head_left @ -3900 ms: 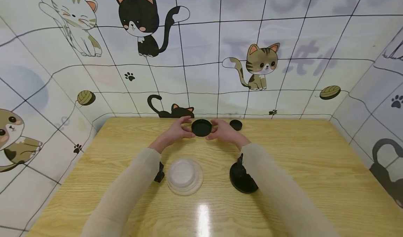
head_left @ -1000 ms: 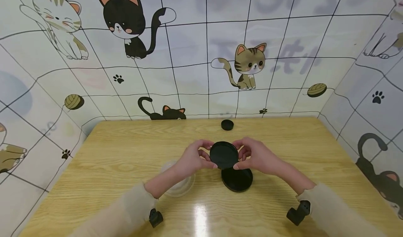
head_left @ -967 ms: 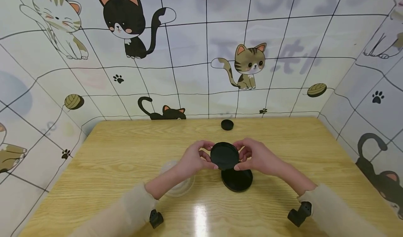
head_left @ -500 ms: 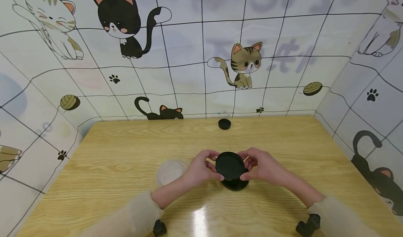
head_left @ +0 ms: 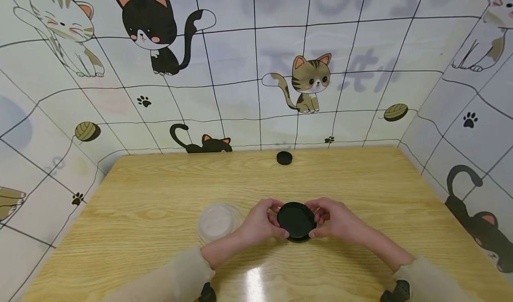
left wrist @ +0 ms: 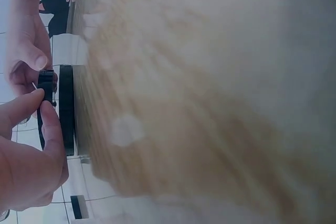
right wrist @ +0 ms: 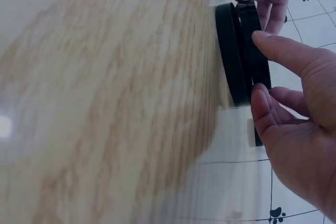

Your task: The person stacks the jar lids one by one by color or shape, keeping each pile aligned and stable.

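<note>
A round, shallow black lid (head_left: pixel 296 219) is held by its sides between my two hands, just above a wider black disc (head_left: pixel 298 240) lying on the table. The left hand (head_left: pixel 260 222) pinches its left edge; the right hand (head_left: pixel 336 217) pinches the right edge. In the right wrist view the held lid (right wrist: pixel 254 45) sits very near the larger black disc (right wrist: pixel 231 59), with a narrow gap showing along part of it. From the left wrist the larger disc (left wrist: pixel 66 111) shows edge-on beneath the lid; whether they touch at some spot is hard to tell.
Left of the hands stand translucent round plastic lids or dishes (head_left: pixel 216 222), partly behind the left forearm. A small black round cap (head_left: pixel 284 158) sits at the back of the wooden table (head_left: pixel 160 195). A cat-print cloth wall (head_left: pixel 240 101) encloses the back and sides.
Both hands picked the black lid up from the back of the table and brought it nearer. It then lowered over the wider disc and now covers most of it.
</note>
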A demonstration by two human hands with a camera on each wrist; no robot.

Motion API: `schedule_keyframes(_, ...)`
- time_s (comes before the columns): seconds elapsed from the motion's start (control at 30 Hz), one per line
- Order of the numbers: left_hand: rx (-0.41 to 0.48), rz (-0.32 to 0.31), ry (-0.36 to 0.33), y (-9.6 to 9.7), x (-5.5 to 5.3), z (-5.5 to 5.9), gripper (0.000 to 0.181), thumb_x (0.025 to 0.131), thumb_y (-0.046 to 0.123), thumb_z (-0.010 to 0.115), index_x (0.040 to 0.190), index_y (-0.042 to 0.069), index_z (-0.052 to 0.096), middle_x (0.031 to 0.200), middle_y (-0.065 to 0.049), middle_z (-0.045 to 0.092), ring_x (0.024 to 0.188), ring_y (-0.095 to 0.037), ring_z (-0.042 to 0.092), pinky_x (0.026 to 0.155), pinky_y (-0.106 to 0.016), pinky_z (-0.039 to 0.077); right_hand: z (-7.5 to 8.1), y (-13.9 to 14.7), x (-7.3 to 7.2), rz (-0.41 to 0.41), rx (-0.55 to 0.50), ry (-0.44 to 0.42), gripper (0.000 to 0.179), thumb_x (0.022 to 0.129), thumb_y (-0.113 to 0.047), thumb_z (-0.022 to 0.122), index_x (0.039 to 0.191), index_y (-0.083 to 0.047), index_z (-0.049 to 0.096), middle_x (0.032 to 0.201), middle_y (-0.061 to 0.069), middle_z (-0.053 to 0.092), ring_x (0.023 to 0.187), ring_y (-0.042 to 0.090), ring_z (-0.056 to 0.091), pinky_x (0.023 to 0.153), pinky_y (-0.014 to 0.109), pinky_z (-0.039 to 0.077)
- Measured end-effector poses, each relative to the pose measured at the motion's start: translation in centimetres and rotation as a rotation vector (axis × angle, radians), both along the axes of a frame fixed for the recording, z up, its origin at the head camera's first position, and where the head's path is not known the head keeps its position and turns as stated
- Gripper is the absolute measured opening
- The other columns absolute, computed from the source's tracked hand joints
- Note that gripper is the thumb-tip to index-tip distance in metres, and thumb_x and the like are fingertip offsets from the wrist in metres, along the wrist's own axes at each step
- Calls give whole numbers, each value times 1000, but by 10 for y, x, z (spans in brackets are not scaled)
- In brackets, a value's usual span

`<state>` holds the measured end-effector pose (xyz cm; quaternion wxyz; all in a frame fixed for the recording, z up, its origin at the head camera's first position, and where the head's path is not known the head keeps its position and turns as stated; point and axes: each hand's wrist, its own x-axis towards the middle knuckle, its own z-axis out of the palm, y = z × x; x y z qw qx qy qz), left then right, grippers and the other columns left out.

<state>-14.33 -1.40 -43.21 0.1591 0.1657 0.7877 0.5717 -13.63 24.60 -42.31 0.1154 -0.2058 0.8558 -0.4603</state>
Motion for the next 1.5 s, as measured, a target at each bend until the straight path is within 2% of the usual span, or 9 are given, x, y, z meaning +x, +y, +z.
schedule_keyframes(0.23,-43,13,-6,2,0,-3,68,69,-8,90,130,-3,60,111,-10,52,77,-14,60,63,-20,49,-7,-2,0,-10,20,24,64,75,-7,92,129,6,61,105,7,61,86,16,59,74,26,53)
schedule_keyframes(0.7,-94,-2,12,4,-3,-6,67,70,-6,90,130,-3,60,108,-7,50,76,-13,57,65,-21,49,-8,-3,-1,-11,51,12,68,74,-6,93,132,8,60,106,8,57,86,15,56,73,26,53)
schedule_keyframes(1.03,-113,-18,27,4,-2,-3,71,69,-6,90,132,-4,58,107,-8,49,74,-13,58,67,-22,49,-3,-5,-2,15,96,7,71,74,-10,93,134,7,59,109,8,56,86,15,54,74,26,52)
schedule_keyframes(1.17,-93,3,12,4,-2,-3,71,70,-4,90,133,-2,58,109,-7,49,77,-13,58,65,-23,49,1,-1,-2,20,78,11,71,75,-11,93,135,7,59,115,10,58,87,15,58,74,27,53)
schedule_keyframes(1.3,-35,40,15,2,-8,3,68,74,-1,89,135,-1,58,114,-11,52,80,-15,57,62,-25,49,9,5,-6,32,72,34,71,78,-14,91,137,6,57,118,11,58,88,17,60,73,27,53)
schedule_keyframes(1.4,6,55,38,-1,-18,16,65,78,3,89,135,2,59,118,-15,55,81,-17,57,61,-27,48,19,7,-12,51,92,56,70,81,-17,89,139,5,57,120,14,59,88,17,60,75,28,53)
schedule_keyframes(1.5,33,66,69,-1,-32,32,62,80,7,88,135,6,60,118,-12,57,82,-17,59,62,-28,49,31,10,-22,55,115,77,67,84,-17,87,140,3,57,122,17,61,91,19,62,78,30,54)
